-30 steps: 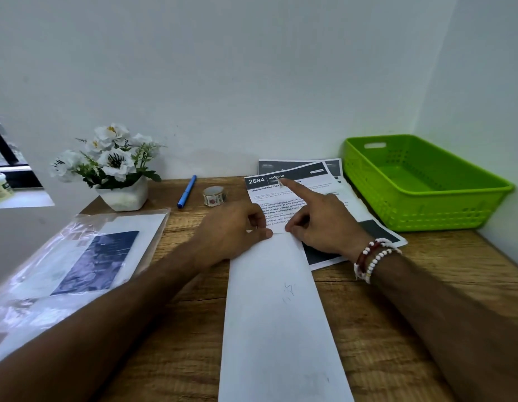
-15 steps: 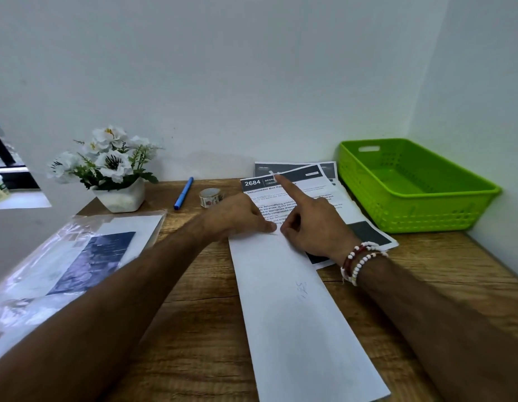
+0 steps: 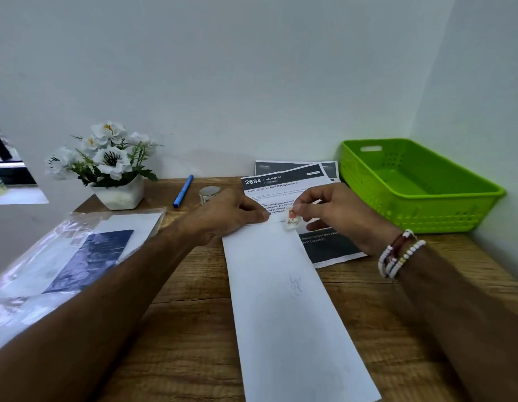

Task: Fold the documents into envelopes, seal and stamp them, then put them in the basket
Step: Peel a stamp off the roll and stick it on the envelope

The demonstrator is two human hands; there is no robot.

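Note:
A long white envelope [image 3: 289, 300] lies lengthwise on the wooden desk [image 3: 176, 320], running from the near edge to the middle. My left hand [image 3: 223, 219] rests on its far left corner, fingertips pressing down. My right hand [image 3: 336, 210] pinches a small white sticker with red print [image 3: 292, 221] just above the envelope's far right corner. Printed documents [image 3: 281, 184] with black headers lie behind the envelope, partly under both hands. A green plastic basket [image 3: 420, 210] stands at the back right and holds nothing I can see.
A roll of stickers [image 3: 208, 194] and a blue pen [image 3: 183, 190] lie at the back. A white pot of artificial flowers [image 3: 109, 166] stands back left. A clear plastic sleeve with papers [image 3: 66, 256] covers the left side. Walls close the back and right.
My right hand has stopped pointing at the document and now pinches a sticker above the envelope's far end. My left hand has stayed on the corner.

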